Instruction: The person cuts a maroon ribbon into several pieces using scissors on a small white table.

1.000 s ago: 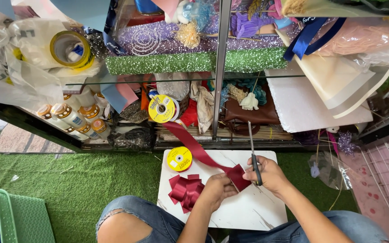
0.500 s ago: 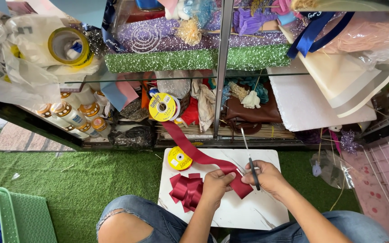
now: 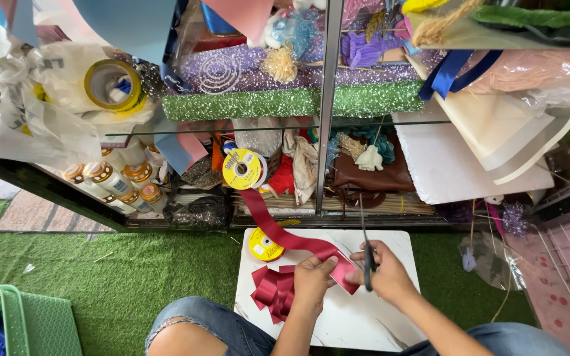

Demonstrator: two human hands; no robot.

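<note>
Change: the long steel scissors (image 3: 366, 254) now stand upright, swung in over the white board (image 3: 364, 323).
Right hand (image 3: 387, 275): clenched on the scissors' handles.
Left hand (image 3: 313, 280): pinching the dark red satin ribbon (image 3: 298, 240) flat on the board.
Beside the board's left edge: cut red ribbon loops (image 3: 273, 291).

Dark red ribbon (image 3: 285, 234): wide satin strip, run diagonally from a yellow spool (image 3: 242, 169) on the shelf down across the white board's (image 3: 351, 323) far-left corner to its middle, where the free end is pinched flat.

Scissors (image 3: 366, 254): dark, slim, held upright, blades pointing at the far edge, just beside the ribbon's end, near the board's centre.
</note>
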